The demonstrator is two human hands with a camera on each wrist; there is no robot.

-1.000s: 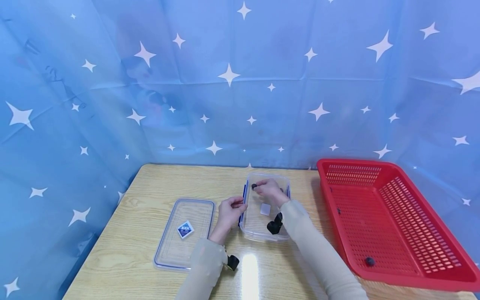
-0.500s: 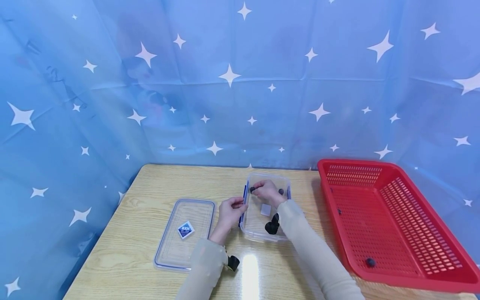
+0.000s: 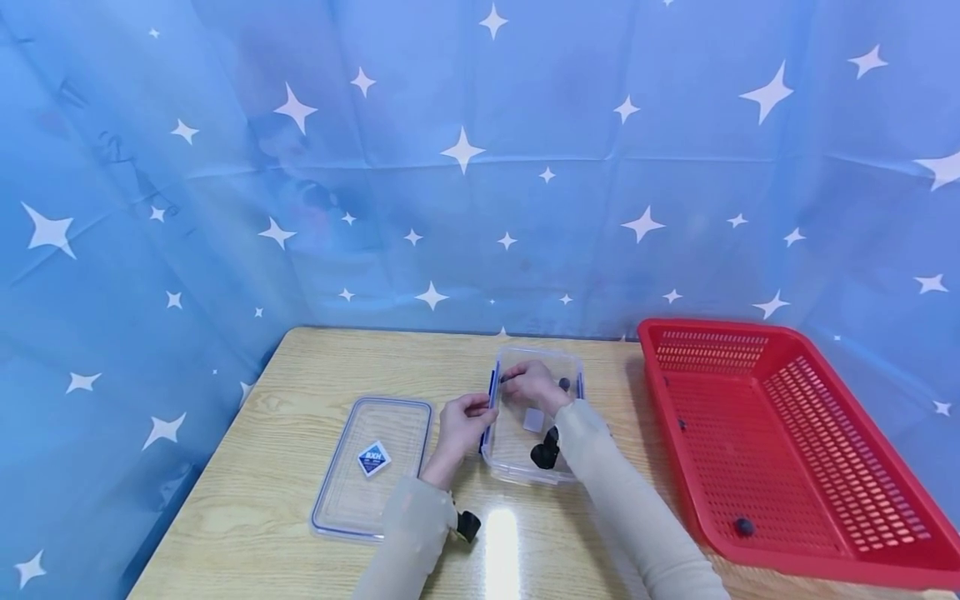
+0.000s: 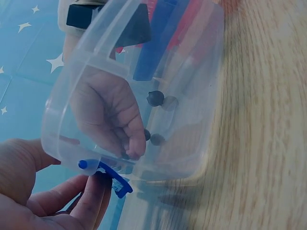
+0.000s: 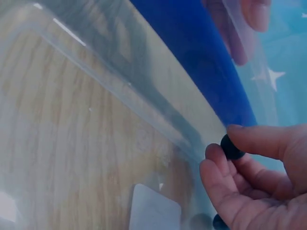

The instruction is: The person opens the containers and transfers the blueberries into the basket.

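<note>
Since the earlier head views, the right hand [image 3: 528,382] has moved a little nearer to the left wall of the rectangular clear plastic box [image 3: 522,477], which stands near the back edge of the tabletop [image 3: 255,458]. It pinches a small, dark, round ball [image 5: 232,147] between thumb and fingers, in a narrow grip; the ball is inside the box, close beside the wall with the blue plastic clip [image 4: 115,178]. Because of this movement, a second dark ball [image 3: 564,384] near the opposite wall, which the hand partly covered before, is now fully visible, so the work seems, in my judgement, to be at the left side of the box. I cannot tell if the held ball touches the floor of the box. The left hand [image 3: 460,423] has kept its place: it holds that same wall from outside, and probably this keeps the box steady. The white square pad [image 3: 533,419] lies on the box floor, between the hand and the front wall. The blue-rimmed clear lid [image 3: 341,500], toward the left edge, and the red perforated plastic basket [image 3: 787,467], at the right edge, remain untouched.
</note>
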